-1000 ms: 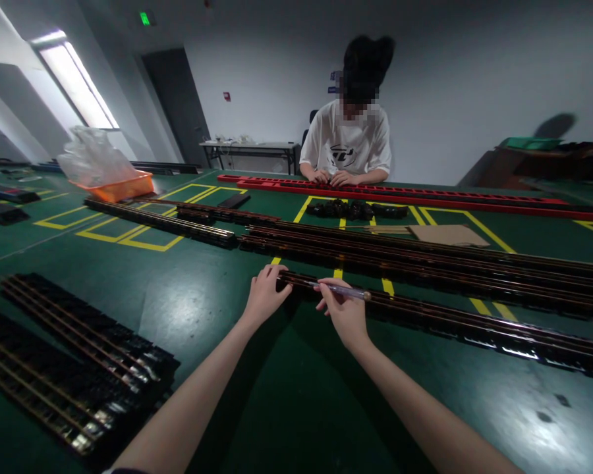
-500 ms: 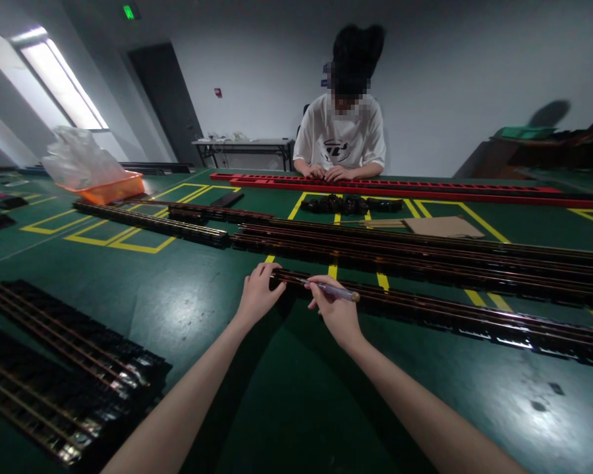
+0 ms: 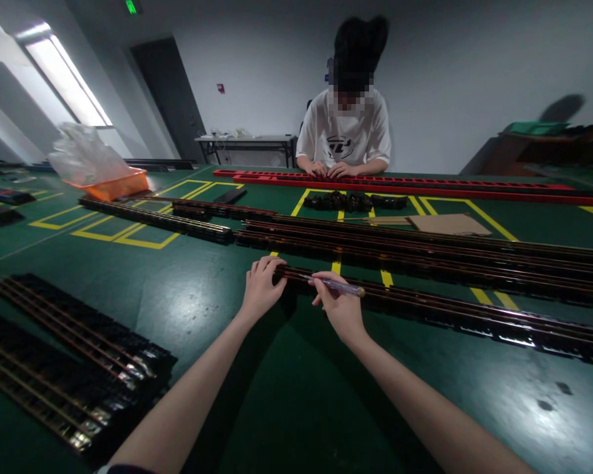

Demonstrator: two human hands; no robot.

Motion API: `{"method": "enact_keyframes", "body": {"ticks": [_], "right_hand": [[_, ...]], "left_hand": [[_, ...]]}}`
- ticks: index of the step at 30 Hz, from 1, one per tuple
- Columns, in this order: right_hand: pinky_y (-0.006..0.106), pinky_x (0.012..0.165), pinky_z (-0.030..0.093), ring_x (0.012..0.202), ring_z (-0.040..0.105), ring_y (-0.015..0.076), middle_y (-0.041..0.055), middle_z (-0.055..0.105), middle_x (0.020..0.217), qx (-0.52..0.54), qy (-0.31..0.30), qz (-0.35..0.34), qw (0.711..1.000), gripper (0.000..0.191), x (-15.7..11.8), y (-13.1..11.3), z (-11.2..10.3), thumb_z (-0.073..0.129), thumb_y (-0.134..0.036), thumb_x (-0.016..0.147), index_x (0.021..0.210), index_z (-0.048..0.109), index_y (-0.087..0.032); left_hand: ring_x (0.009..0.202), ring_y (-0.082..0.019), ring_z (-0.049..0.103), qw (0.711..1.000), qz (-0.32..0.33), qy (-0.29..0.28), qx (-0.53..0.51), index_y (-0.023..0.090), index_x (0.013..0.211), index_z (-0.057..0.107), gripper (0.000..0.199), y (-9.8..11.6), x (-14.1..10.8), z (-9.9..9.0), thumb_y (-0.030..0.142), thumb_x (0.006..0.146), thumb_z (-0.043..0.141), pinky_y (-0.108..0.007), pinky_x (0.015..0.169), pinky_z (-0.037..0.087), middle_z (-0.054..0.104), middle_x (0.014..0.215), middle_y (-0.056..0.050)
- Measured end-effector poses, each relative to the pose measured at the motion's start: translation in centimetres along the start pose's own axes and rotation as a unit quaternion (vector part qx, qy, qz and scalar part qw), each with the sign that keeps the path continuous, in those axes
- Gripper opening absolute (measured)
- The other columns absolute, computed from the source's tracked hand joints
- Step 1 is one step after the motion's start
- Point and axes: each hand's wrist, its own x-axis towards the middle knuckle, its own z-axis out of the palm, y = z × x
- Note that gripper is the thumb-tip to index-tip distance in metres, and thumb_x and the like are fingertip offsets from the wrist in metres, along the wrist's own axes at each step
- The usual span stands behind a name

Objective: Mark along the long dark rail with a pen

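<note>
A long black rail strip with copper-coloured lines [image 3: 425, 305] lies across the green table in front of me. My left hand [image 3: 263, 286] is closed around its left end, thumb on the near side and fingers over the far side. Pinched like a pen in my right hand [image 3: 340, 309] is a slim pen-like tool with a clear purplish handle [image 3: 340, 286] and a brassy end. Its thin tip points left and meets the top of the strip, just right of my left hand. Exactly what the tip touches is too small to make out.
Behind the strip lie several similar long rails [image 3: 375, 247]. More short ones [image 3: 79, 329] are stacked at left. An orange basket [image 3: 123, 186] holds a plastic bag. Cardboard [image 3: 449, 224] and black bundles [image 3: 346, 202] lie farther back. Across the table, a person [image 3: 346, 131] handles red rails [image 3: 425, 184].
The view has shifted slightly, so the scene sits a little to the right. Both hands keep their hold; the tool's tip stays at nearly the same spot on the strip.
</note>
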Motion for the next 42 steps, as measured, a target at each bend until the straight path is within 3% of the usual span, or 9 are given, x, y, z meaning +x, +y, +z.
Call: {"method": "enact_keyframes", "body": {"ticks": [5, 12, 19, 24, 31, 35, 42], "right_hand": [[0.022, 0.041, 0.045, 0.049, 0.064, 0.0142, 0.0044, 0.072, 0.079, 0.006, 0.002, 0.006, 1.000, 0.024, 0.0, 0.0, 0.0, 0.056, -0.041, 0.085, 0.086, 0.066, -0.020], [0.021, 0.040, 0.044, 0.049, 0.064, 0.0139, 0.0039, 0.072, 0.078, 0.009, -0.014, 0.018, 1.000, 0.021, 0.0, 0.0, 0.1, 0.057, -0.039, 0.084, 0.087, 0.067, -0.020], [0.021, 0.040, 0.044, 0.049, 0.064, 0.0137, 0.0041, 0.072, 0.079, 0.017, -0.002, 0.013, 1.000, 0.022, 0.1, 0.1, 0.2, 0.058, -0.040, 0.084, 0.086, 0.066, -0.019], [0.021, 0.040, 0.044, 0.047, 0.062, 0.0131, 0.0052, 0.072, 0.079, 0.031, 0.015, 0.003, 0.999, 0.022, 0.1, 0.2, 0.1, 0.059, -0.040, 0.084, 0.087, 0.064, -0.018], [0.021, 0.041, 0.045, 0.049, 0.063, 0.0129, 0.0056, 0.072, 0.081, 0.024, 0.009, -0.008, 1.000, 0.022, 0.0, 0.4, 0.0, 0.058, -0.040, 0.086, 0.087, 0.064, -0.019], [0.021, 0.041, 0.046, 0.049, 0.063, 0.0131, 0.0057, 0.072, 0.080, 0.019, 0.006, -0.020, 1.000, 0.023, 0.0, 0.4, 0.0, 0.058, -0.040, 0.086, 0.087, 0.065, -0.018], [0.022, 0.041, 0.046, 0.048, 0.062, 0.0131, 0.0060, 0.071, 0.076, 0.025, 0.017, -0.013, 0.999, 0.022, 0.0, 0.0, -0.2, 0.058, -0.039, 0.085, 0.085, 0.063, -0.017]], "left_hand": [[0.118, -0.027, 0.046, 1.000, 0.010, 0.022, 0.013, 0.024, 0.107, 0.062, 0.034, 0.0, 0.0, 0.1, 0.011, 0.077, 0.051, -0.045, 0.103, 0.037, 0.060, 0.120, -0.007], [0.124, -0.024, 0.045, 0.995, 0.086, 0.025, 0.053, 0.021, 0.110, 0.061, 0.038, -0.3, -0.1, 0.4, 0.007, 0.081, 0.041, -0.047, 0.118, 0.016, 0.062, 0.117, -0.007], [0.113, -0.022, 0.055, 0.987, 0.145, 0.018, 0.072, 0.015, 0.114, 0.057, 0.044, -0.5, -0.2, 0.9, 0.001, 0.079, 0.034, -0.045, 0.114, 0.030, 0.063, 0.114, -0.009], [0.110, -0.022, 0.057, 0.984, 0.146, 0.033, 0.095, 0.015, 0.113, 0.058, 0.042, -0.3, -0.3, 0.8, 0.000, 0.080, 0.036, -0.048, 0.114, 0.029, 0.065, 0.111, -0.008], [0.127, -0.027, 0.046, 0.984, 0.116, 0.075, 0.111, 0.019, 0.111, 0.062, 0.044, -0.7, -0.2, 0.9, -0.001, 0.079, 0.039, -0.054, 0.114, 0.028, 0.062, 0.126, -0.005], [0.124, -0.027, 0.050, 0.986, 0.089, 0.094, 0.108, 0.019, 0.106, 0.063, 0.045, -1.1, -0.1, 0.9, -0.002, 0.076, 0.037, -0.055, 0.112, 0.030, 0.065, 0.119, -0.006], [0.116, -0.022, 0.054, 0.985, 0.154, 0.017, 0.069, 0.014, 0.116, 0.057, 0.050, -0.5, -0.3, 0.8, 0.001, 0.073, 0.037, -0.046, 0.115, 0.030, 0.064, 0.117, -0.008]]}}
